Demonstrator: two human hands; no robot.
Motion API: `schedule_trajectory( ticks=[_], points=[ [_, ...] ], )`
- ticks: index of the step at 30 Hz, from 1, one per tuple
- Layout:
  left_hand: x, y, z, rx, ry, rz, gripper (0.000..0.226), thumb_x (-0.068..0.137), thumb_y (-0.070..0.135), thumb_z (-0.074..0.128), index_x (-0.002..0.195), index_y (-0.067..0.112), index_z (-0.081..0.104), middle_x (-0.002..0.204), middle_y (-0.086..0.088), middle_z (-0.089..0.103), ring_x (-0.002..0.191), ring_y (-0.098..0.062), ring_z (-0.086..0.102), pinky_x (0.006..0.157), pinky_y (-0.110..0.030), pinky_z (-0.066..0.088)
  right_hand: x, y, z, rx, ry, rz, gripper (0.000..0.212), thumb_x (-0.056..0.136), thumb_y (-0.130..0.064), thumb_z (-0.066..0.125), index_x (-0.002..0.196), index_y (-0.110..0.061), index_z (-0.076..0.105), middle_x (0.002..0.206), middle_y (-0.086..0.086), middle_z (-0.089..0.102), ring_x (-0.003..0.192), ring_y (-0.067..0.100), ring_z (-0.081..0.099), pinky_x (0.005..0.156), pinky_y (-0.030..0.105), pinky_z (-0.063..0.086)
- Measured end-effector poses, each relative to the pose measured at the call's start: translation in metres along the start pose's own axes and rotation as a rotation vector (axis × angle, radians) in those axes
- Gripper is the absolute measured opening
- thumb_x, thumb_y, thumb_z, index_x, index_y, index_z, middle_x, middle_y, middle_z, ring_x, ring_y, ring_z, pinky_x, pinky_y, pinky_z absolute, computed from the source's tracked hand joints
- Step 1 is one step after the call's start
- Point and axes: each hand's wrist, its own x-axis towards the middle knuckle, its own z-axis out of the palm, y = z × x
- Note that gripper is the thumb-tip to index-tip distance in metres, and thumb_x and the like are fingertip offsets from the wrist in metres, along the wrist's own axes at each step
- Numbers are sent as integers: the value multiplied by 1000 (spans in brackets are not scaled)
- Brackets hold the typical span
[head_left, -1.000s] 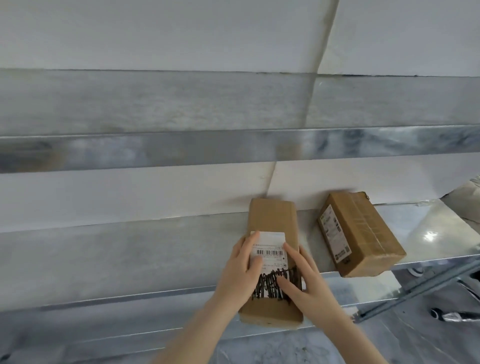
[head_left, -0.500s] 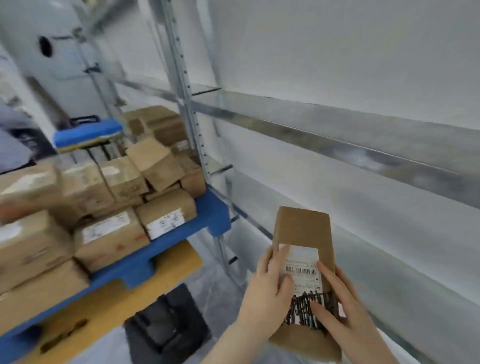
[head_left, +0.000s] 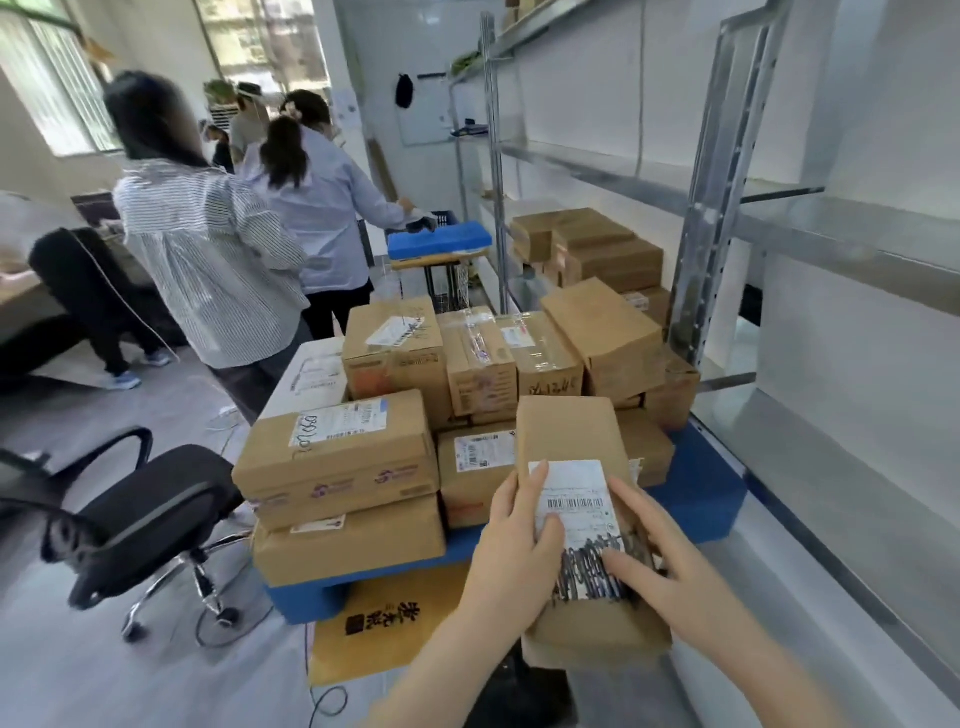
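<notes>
I hold a narrow brown cardboard parcel (head_left: 569, 436) in front of me, label side up. Its white shipping label (head_left: 574, 493) has a barcode and black scribbles over the lower half. My left hand (head_left: 514, 540) grips the parcel's left edge with the thumb laid on the label. My right hand (head_left: 660, 561) grips the right edge, its fingers lying across the scribbled part. The parcel hangs above the near corner of a blue pallet (head_left: 701, 499) piled with several brown boxes (head_left: 337, 457).
A metal shelf rack (head_left: 727, 171) runs along the right wall, with more boxes (head_left: 597, 244) on a lower shelf. A black office chair (head_left: 140, 525) stands at the left. Two people (head_left: 218, 249) stand with their backs to me further off. A yellow flat box (head_left: 384, 623) lies under the pallet.
The view has swung left, from the metal shelf with a second parcel to the pallet of boxes. Both hands keep the same hold on the parcel, now carried off the shelf.
</notes>
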Motion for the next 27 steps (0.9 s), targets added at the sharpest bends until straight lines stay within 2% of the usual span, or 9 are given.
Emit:
schedule_trajectory(
  ticks=[4, 6, 9, 11, 16, 20, 22, 25, 27],
  points=[
    [20, -9, -3, -77, 84, -156, 53, 98, 38, 34, 147, 45, 14, 154, 13, 13, 90, 14, 44, 72, -13, 43, 56, 9, -10, 50, -239, 34, 60, 90, -28, 62, 130, -64, 34, 141, -26, 40, 127, 3, 42, 106, 41, 40],
    [29, -11, 4, -126, 148, -245, 53, 98, 36, 34, 147, 43, 14, 153, 10, 17, 87, 10, 47, 69, -15, 48, 86, 16, -17, 51, -356, 69, 56, 91, -28, 61, 128, -63, 37, 138, -19, 46, 120, 6, 51, 98, 40, 47],
    [41, -7, 21, -213, 244, -363, 55, 97, 33, 35, 148, 40, 15, 152, 8, 16, 100, -2, 50, 77, -25, 52, 125, 26, -26, 30, -523, 126, 53, 93, -26, 57, 126, -62, 38, 132, -14, 51, 108, 5, 59, 89, 34, 53],
    [52, -1, 31, -279, 292, -426, 56, 97, 31, 36, 148, 38, 14, 154, 7, 12, 111, -11, 47, 86, -33, 52, 149, 31, -32, 2, -618, 159, 54, 93, -21, 55, 125, -63, 40, 130, -11, 53, 107, 8, 60, 89, 36, 53],
    [76, 23, 54, -494, 400, -517, 60, 97, 26, 35, 148, 40, 7, 156, 8, -2, 114, -18, 47, 93, -39, 49, 219, 18, -49, -173, -814, 131, 57, 88, -15, 49, 124, -59, 43, 125, -7, 57, 101, 12, 63, 87, 39, 52],
    [97, 43, 66, -635, 485, -572, 61, 98, 22, 32, 149, 38, 2, 157, 10, -10, 126, -22, 40, 96, -39, 48, 265, 2, -38, -467, -915, -60, 60, 86, -13, 53, 128, -54, 40, 140, -16, 42, 127, 7, 42, 106, 37, 35],
    [108, 49, 67, -688, 530, -584, 60, 99, 19, 30, 150, 35, 2, 157, 7, -14, 133, -22, 33, 100, -38, 45, 277, -2, -26, -571, -924, -144, 63, 86, -12, 53, 133, -51, 38, 145, -15, 37, 133, 8, 33, 110, 35, 29],
    [122, 50, 64, -814, 595, -593, 56, 101, 15, 28, 150, 30, 7, 158, 2, -12, 138, -21, 26, 105, -32, 38, 283, -2, -9, -745, -863, -247, 59, 90, -18, 50, 139, -47, 35, 154, -7, 23, 140, 17, 20, 113, 36, 22],
    [128, 49, 60, -905, 626, -599, 54, 101, 14, 27, 150, 30, 11, 158, 3, -8, 138, -21, 25, 107, -32, 35, 275, 2, -4, -878, -746, -335, 47, 93, -36, 46, 136, -53, 36, 157, -8, 16, 143, 24, 11, 115, 45, 16]
  ],
)
